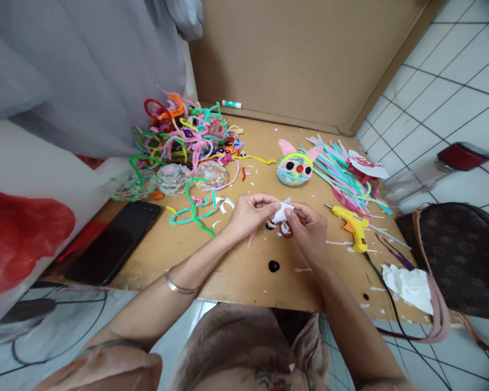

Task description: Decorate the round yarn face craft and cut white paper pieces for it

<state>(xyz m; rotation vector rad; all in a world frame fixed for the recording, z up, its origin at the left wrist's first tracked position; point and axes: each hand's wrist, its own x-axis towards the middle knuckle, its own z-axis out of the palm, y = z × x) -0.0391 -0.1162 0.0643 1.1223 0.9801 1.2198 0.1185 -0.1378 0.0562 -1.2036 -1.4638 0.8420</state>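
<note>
Both hands meet over the middle of the cardboard tabletop (236,274). The left hand (248,214) and the right hand (309,231) each pinch a small white paper piece (283,212) between thumb and fingertips. The fingers are closed on it from either side, and the piece sits just above the board between them. A metal bangle (179,287) circles the left wrist.

Taking the hands as the centre of the dial:

- **12 o'clock:** nearby lies a round yarn-wrapped face (295,168) with pink ears, two dark eyes and a red nose.
- **3 o'clock:** a yellow glue gun (352,225) rests just beside the right hand, nozzle pointing toward it, with its black cord running off toward 5 o'clock.
- **2 o'clock:** a fan of straight pastel strips (342,174) spreads out, with a white paper disc (369,165) on top.
- **10 to 11 o'clock:** there is a tangled heap of coloured pipe cleaners (183,136). Two clear plastic domes (173,178) sit at its near edge, and a loose green pipe cleaner (193,214) lies close to the left hand.
- **9 o'clock:** a black phone (114,239) lies flat, well apart from the hands.
- **6 o'clock:** a small black bead (273,266) sits near the wrists.
- **4 o'clock:** a crumpled white tissue (407,285) lies by the table edge, next to a brown patterned handbag (460,255) on the tiled floor.
- **11 o'clock, far off:** a glue stick (231,103) lies against the back board
</note>
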